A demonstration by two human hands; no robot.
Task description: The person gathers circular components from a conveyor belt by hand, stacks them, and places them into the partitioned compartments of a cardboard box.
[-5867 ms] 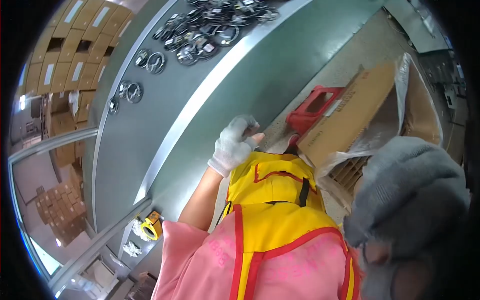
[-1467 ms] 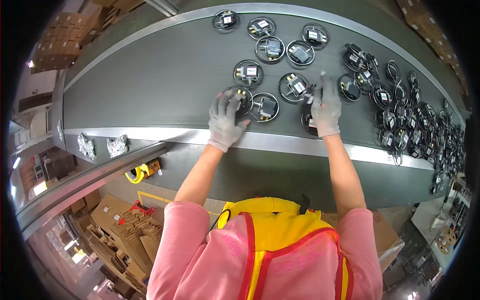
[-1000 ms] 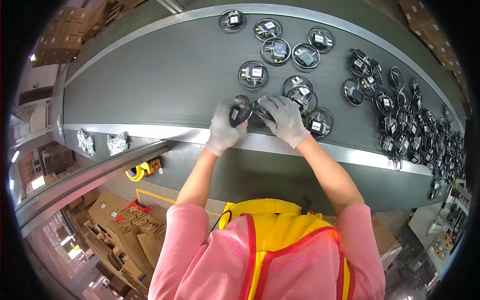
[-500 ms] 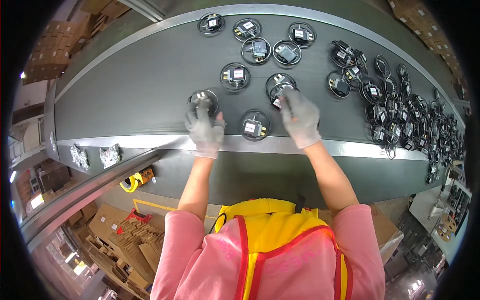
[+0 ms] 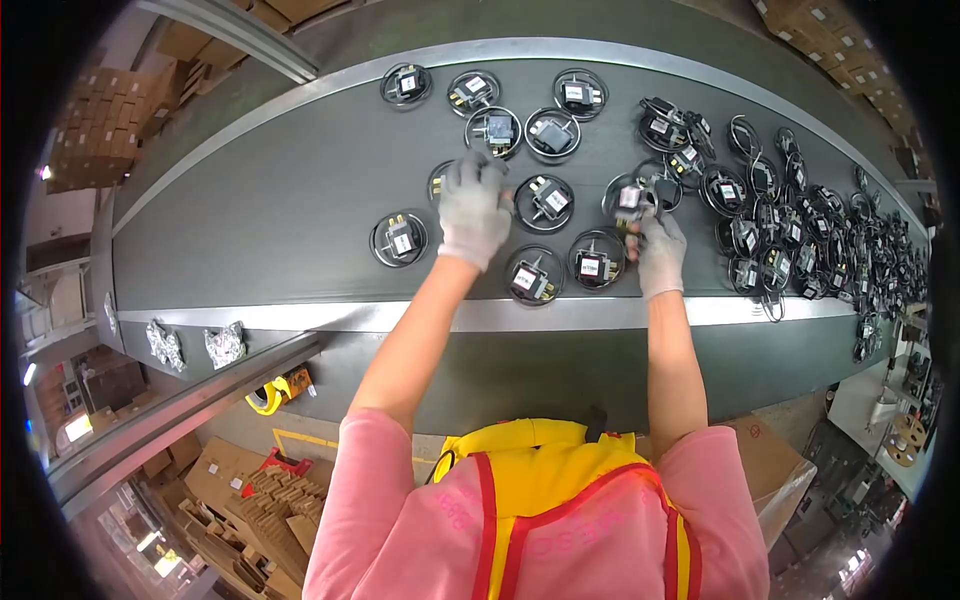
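My right hand (image 5: 660, 255), in a pale glove, has its fingers closed on a thermostat (image 5: 630, 200), a small grey box with a coiled dark tube. It is partly blurred and overlaps another thermostat (image 5: 660, 185) behind it. To the left, my gloved left hand (image 5: 474, 215) reaches over a thermostat (image 5: 437, 182) that it mostly covers. Its thumb stands apart from the fingers. Between my hands lie a thermostat (image 5: 546, 203) and, nearer the front rail, two more, one (image 5: 534, 276) beside the other (image 5: 594, 262). A further thermostat (image 5: 400, 238) rests left of my left hand.
A dense heap of thermostats (image 5: 800, 235) covers the right of the dark conveyor belt (image 5: 270, 210). Several more lie along the far side. A metal rail (image 5: 370, 316) edges the front, with foil bundles (image 5: 225, 345) at left. Flattened cardboard (image 5: 270, 500) is stacked below.
The view has shifted. My left hand has left one thermostat and moved right to another. My right hand has moved right, and one more thermostat shows near the front rail.
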